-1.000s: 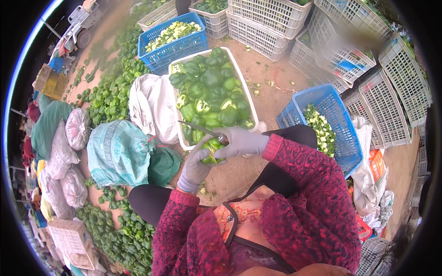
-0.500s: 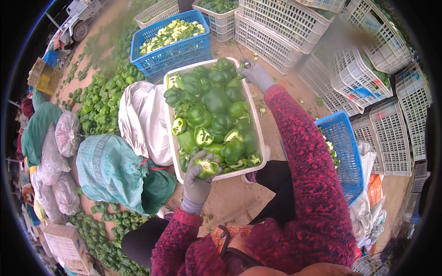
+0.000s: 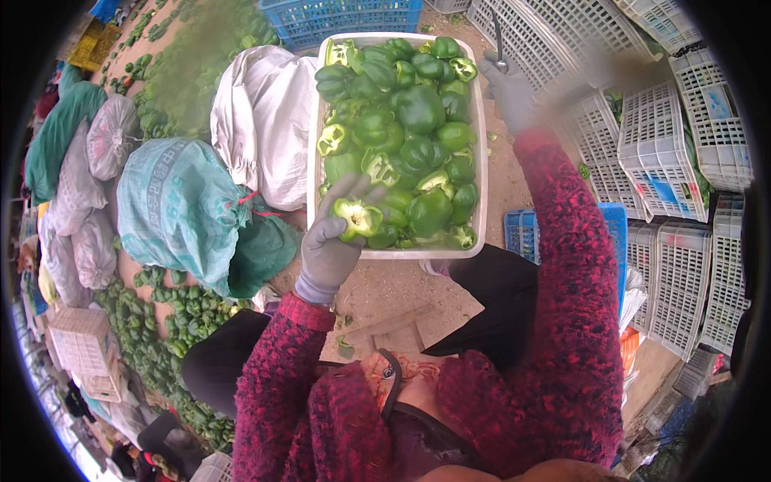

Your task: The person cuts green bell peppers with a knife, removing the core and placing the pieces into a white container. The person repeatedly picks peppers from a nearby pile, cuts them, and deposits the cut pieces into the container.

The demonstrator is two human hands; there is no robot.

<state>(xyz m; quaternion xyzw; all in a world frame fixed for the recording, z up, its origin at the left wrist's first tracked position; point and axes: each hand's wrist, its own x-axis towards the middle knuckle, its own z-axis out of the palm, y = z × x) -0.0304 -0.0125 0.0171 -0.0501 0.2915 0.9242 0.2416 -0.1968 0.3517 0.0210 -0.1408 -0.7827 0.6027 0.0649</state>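
A pale rectangular tub (image 3: 479, 173) heaped with green bell peppers (image 3: 420, 110) stands before me, several of them cut open with pale insides showing. At its near left corner my left hand (image 3: 329, 255), in a grey glove, is closed around a cut bell pepper (image 3: 356, 219). The pepper's opened end faces up, with a pale seedy core visible. Just beyond the tub's far right rim, my gloved right hand (image 3: 511, 90) grips a thin metal tool (image 3: 499, 38) whose shaft points away from me. Its tip and full shape are unclear, and a blur lies beside the wrist.
A blue crate (image 3: 345, 14) stands behind the tub, and another blue crate (image 3: 614, 229) sits beyond my right forearm. Stacked white crates (image 3: 654, 153) line the right. White sacking (image 3: 269, 120), a teal sack (image 3: 181, 209) and loose peppers (image 3: 173, 313) lie left.
My view has shifted, so the tub sits higher and further right in the picture. The held pepper has turned, showing more of its cut end. Both hands keep roughly their places beside the tub.
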